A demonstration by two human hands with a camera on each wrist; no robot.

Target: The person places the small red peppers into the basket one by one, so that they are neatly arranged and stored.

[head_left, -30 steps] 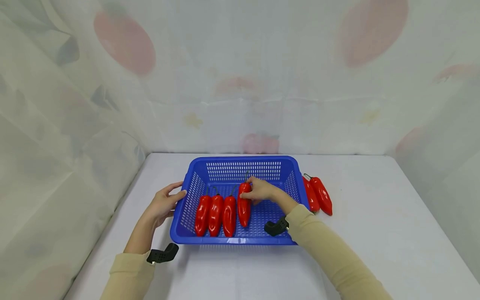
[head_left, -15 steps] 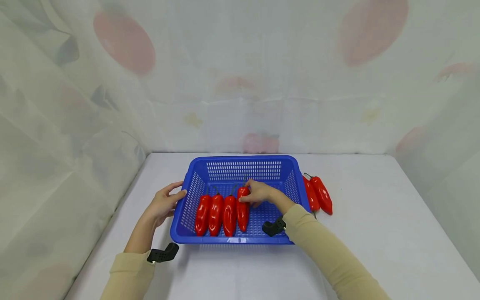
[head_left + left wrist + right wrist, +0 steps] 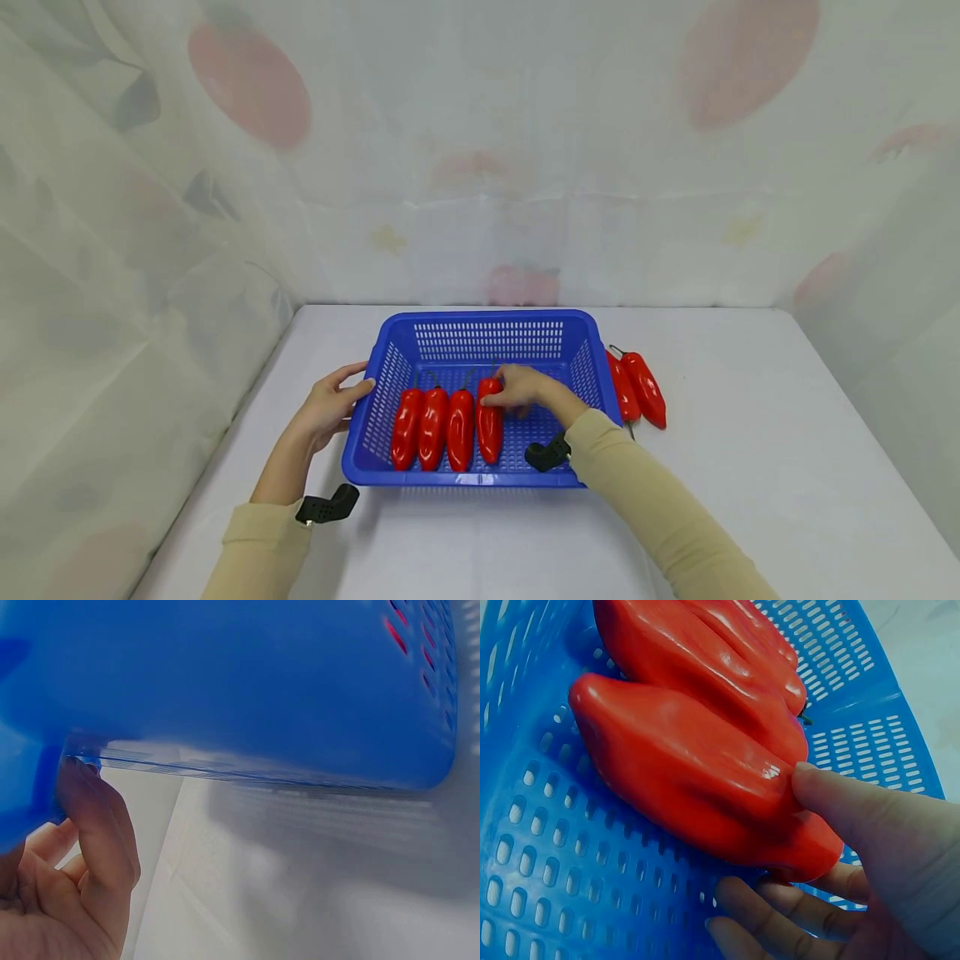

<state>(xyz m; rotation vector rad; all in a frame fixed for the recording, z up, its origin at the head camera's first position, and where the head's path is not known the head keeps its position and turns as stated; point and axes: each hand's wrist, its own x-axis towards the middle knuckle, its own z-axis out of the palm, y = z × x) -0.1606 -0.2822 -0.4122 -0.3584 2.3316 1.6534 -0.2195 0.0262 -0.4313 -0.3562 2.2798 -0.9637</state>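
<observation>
A blue plastic basket [image 3: 480,480] with slotted sides stands on the white table. Inside, several glossy red peppers [image 3: 433,429] lie side by side, stems toward the far wall. My left hand [image 3: 327,408] grips the basket's left rim, thumb on top; in the left wrist view its fingers [image 3: 101,832] curl up under that rim. With my right hand [image 3: 522,388] I hold the rightmost pepper [image 3: 491,429] near its stem end. The right wrist view shows the thumb [image 3: 847,799] on this pepper's side, other fingers beneath the stem end.
Two more red peppers [image 3: 643,390] lie on the table [image 3: 750,433] just right of the basket, one partly hidden by its rim. Printed cloth [image 3: 480,233] hangs behind and at both sides. A black wrist camera [image 3: 547,452] juts over the basket from my right sleeve.
My right hand has brought the rightmost pepper slightly nearer to me inside the basket, then a touch right. The left hand keeps its place on the rim.
</observation>
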